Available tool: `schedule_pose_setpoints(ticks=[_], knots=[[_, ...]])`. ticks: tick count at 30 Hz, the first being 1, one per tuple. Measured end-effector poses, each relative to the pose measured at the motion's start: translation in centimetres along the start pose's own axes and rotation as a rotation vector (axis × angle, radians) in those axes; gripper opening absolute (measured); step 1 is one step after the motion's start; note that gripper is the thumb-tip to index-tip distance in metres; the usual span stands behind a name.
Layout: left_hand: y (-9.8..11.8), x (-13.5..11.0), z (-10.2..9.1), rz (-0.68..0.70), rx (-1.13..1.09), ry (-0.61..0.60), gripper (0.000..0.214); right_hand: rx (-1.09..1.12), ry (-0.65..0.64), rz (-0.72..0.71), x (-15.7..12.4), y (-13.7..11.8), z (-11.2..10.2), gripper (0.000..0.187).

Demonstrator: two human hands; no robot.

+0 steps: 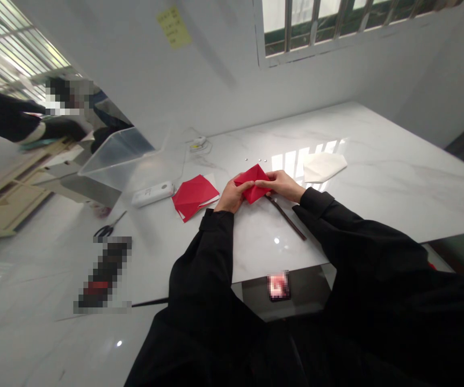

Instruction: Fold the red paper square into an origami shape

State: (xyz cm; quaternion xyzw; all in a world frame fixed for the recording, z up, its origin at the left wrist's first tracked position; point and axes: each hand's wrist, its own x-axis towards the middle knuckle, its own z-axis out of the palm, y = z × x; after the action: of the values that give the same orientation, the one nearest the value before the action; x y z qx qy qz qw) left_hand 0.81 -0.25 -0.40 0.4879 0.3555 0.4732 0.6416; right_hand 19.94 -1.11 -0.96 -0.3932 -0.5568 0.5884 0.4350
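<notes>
A folded piece of red paper (258, 173) is held up between both hands, a little above the marble-patterned table. My left hand (232, 194) grips its left side, the thumb lying across the front. On the other side, my right hand (282, 185) pinches the paper, its thumb tip close to the left one near the middle creases. Below the right hand lies a thin dark stick (286, 217). To the left of my hands rests a stack of red and white paper sheets (195, 196). The fingers behind the red paper are hidden.
A white power strip (153, 194), scissors (109, 228) and a clear plastic bin (115, 153) are on the left. A cream paper piece (324, 166) lies at the right. Several tiny bits sit beyond my hands. A phone-like object (278, 286) is below the table edge. People are at far left.
</notes>
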Motion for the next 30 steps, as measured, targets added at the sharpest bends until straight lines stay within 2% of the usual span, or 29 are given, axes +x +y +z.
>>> schedule_pose_setpoints(ticks=[13, 16, 21, 23, 26, 30], knots=[[-0.1, 0.0, 0.1, 0.014, 0.019, -0.036, 0.050, 0.023, 0.021, -0.019, 0.1, 0.0, 0.1, 0.032], [-0.2, -0.1, 0.3, 0.023, 0.047, -0.056, 0.068, 0.076, 0.067, 0.000, 0.3, -0.1, 0.1, 0.027], [-0.6, -0.1, 0.3, 0.043, 0.107, -0.013, 0.122, 0.135, 0.142, 0.012, 0.5, -0.2, 0.2, 0.024], [-0.8, 0.0, 0.3, 0.038, 0.146, -0.004, 0.129, 0.146, 0.159, 0.025, 0.4, -0.3, 0.3, 0.024], [-1.0, 0.2, 0.3, 0.073, 0.180, 0.016, 0.121, 0.136, 0.161, 0.033, 0.3, -0.5, 0.5, 0.025], [-1.2, 0.4, 0.4, 0.095, 0.187, 0.016, 0.099, 0.103, 0.171, 0.007, 0.3, -0.4, 0.6, 0.022]])
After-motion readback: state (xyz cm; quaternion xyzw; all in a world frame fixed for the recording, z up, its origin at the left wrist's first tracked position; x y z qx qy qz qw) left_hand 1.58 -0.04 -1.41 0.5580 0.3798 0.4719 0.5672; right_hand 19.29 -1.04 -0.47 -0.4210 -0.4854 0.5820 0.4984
